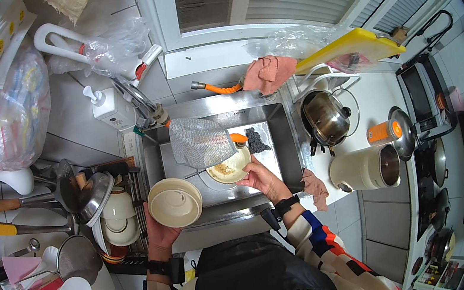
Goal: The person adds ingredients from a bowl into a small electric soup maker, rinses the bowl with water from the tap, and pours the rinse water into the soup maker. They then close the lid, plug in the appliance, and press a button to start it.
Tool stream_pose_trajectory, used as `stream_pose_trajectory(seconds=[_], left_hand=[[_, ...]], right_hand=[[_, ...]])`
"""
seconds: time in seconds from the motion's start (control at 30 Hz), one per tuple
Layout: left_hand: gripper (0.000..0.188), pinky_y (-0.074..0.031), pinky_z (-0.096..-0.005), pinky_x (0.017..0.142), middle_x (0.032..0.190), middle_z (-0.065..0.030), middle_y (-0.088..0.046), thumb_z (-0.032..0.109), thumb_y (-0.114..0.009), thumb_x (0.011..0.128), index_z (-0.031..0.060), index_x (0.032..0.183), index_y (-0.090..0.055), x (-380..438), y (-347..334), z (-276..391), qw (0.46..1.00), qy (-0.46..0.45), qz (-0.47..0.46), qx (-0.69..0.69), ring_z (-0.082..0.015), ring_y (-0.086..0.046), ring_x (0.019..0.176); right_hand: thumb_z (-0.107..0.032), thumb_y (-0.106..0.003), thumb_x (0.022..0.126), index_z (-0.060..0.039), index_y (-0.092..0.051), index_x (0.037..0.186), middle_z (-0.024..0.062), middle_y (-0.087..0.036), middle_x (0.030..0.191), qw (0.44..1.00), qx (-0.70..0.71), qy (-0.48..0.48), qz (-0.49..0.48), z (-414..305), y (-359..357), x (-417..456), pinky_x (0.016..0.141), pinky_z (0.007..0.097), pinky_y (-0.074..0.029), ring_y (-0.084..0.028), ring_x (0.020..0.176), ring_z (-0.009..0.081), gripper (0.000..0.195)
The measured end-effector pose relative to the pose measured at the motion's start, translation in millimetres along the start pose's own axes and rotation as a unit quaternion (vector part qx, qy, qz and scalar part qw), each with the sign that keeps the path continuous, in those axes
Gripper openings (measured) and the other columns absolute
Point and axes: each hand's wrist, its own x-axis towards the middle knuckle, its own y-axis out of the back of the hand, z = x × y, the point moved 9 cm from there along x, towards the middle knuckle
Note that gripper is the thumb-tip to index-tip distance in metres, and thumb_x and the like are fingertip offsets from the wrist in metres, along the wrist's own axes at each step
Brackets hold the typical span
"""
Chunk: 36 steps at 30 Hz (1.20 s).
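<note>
At the left rim of the steel sink [227, 212], my left hand [159, 226] holds cream bowls [175, 203] that look stacked one inside another. My right hand [262, 178] grips the edge of a small pale bowl [241, 163] over the basin, tilted, with brownish residue inside it. Directly above this bowl is the orange end of a faucet hose [238, 137]. A silvery mesh cloth [202, 140] drapes over the hose and hides part of the bowl's far side. On the basin floor lies a dark scouring pad [257, 140]. Whether water is running I cannot tell.
To the left stands a dish rack [137, 195] with bowls and a metal lid [96, 196]. A white pump bottle [111, 106] is behind the faucet [142, 100]. Right of the sink are a lidded steel pot [325, 120], a cream cylindrical container [359, 169] and a pink cloth [315, 189].
</note>
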Motion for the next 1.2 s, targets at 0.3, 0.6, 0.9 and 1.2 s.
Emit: stream_pose_trajectory(seconds=[0.3, 0.6, 0.9, 1.2], left_hand=[[0.080, -0.041, -0.0578, 0.106, 0.152, -0.0139, -0.038, 0.071, -0.035, 0.093, 0.0146, 0.150, -0.032, -0.1, 11.6, 0.3, 1.000, 0.000, 0.001, 0.013, -0.0373, -0.041, 0.137], [0.080, -0.041, -0.0591, 0.105, 0.152, -0.0139, -0.038, 0.071, -0.033, 0.094, 0.0148, 0.150, -0.032, -2.4, 12.8, -0.2, 1.000, -0.005, 0.003, 0.018, -0.0374, -0.041, 0.137], [0.079, -0.048, -0.0549, 0.100, 0.148, -0.0140, -0.043, 0.070, -0.034, 0.094, 0.0134, 0.149, -0.035, -8.7, 0.4, -2.6, 0.997, -0.019, 0.007, 0.069, -0.0360, -0.047, 0.132], [0.071, -0.036, -0.0571, 0.110, 0.151, -0.0093, -0.040, 0.063, -0.041, 0.096, 0.0163, 0.149, -0.036, -2.4, -16.5, -16.6, 0.996, 0.014, -0.059, 0.062, -0.0322, -0.039, 0.139]], right_hand=[[-0.002, -0.052, 0.080, -0.0108, -0.025, 0.149, 0.0208, -0.056, 0.128, 1.000, 0.005, -0.007, -0.013, 3.3, -1.6, -0.6, 0.077, 0.0419, -0.063, -0.070, 0.098, 0.0329, 0.074], [-0.001, -0.051, 0.079, -0.0126, -0.024, 0.150, 0.0202, -0.056, 0.129, 1.000, -0.014, -0.013, -0.008, 4.3, -3.1, -4.9, 0.079, 0.0429, -0.063, -0.070, 0.099, 0.0337, 0.076], [0.000, -0.051, 0.079, -0.0110, -0.028, 0.145, 0.0211, -0.053, 0.132, 1.000, -0.003, 0.012, -0.002, -4.5, -2.5, -8.8, 0.080, 0.0441, -0.062, -0.068, 0.103, 0.0357, 0.071], [0.005, -0.050, 0.080, -0.0122, -0.028, 0.143, 0.0209, -0.052, 0.129, 0.995, 0.017, 0.084, 0.054, -33.7, 29.2, -116.4, 0.076, 0.0446, -0.064, -0.068, 0.100, 0.0364, 0.069]])
